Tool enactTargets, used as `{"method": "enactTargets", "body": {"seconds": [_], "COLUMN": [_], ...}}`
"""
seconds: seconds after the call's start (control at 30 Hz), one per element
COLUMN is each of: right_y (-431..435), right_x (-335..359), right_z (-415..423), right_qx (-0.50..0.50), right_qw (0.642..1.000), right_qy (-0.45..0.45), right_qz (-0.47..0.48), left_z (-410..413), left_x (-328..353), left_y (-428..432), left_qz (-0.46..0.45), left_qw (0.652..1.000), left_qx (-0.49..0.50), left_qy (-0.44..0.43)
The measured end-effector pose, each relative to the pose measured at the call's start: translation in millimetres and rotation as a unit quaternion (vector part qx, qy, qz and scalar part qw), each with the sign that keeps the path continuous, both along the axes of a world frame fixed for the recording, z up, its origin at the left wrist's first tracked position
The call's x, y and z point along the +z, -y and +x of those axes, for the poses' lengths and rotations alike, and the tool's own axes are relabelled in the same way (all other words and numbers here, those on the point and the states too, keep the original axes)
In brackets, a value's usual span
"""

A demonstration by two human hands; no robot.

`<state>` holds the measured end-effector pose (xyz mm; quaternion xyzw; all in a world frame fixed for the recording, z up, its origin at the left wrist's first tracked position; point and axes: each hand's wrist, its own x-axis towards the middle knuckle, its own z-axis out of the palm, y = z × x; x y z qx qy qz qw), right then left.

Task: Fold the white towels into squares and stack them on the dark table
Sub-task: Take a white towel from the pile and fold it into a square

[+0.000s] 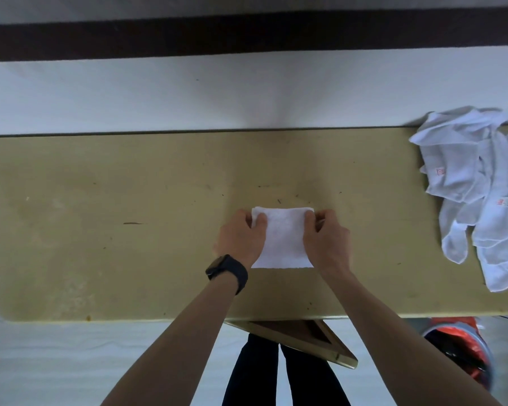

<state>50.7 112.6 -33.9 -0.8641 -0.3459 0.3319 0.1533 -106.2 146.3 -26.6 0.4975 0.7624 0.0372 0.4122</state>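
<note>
Left hand (pixel 241 235) and right hand (pixel 326 238) each pinch a far corner of the folded towel (pixel 282 238), thumbs on top, holding it flat mid-table (pixel 129 215) near the front edge. Risk as I judge it: the soft layers may creep or spring open on release, leaving a skewed rectangle instead of a square, and the pile of unfolded towels (pixel 481 194) already hangs past the far right edge, so a careless tug could drag it off. Towel is white, fuzzy and near square; the pile is thin, crumpled cloth with red marks; the tabletop is smooth, scuffed and olive-tan.
</note>
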Motion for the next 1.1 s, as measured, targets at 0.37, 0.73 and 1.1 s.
{"method": "enactTargets", "body": {"seconds": [0.37, 0.73, 1.1], "right_y": [17.1, -9.7, 12.5], "right_x": [21.7, 17.5, 114.5], "right_z": [-0.9, 1.4, 7.2], "right_qx": [0.049, -0.045, 0.130], "right_qw": [0.994, 0.985, 0.958], "right_qy": [0.084, -0.132, -0.210], "right_qz": [-0.046, -0.105, 0.147], "left_z": [11.2, 22.3, -35.6], "left_x": [13.5, 18.4, 132.7], "left_y": [19.2, -2.4, 54.8], "left_qz": [0.041, -0.059, 0.121], "left_qw": [0.989, 0.994, 0.940], "left_qx": [-0.066, 0.089, 0.192], "left_qy": [-0.127, -0.005, 0.254]}}
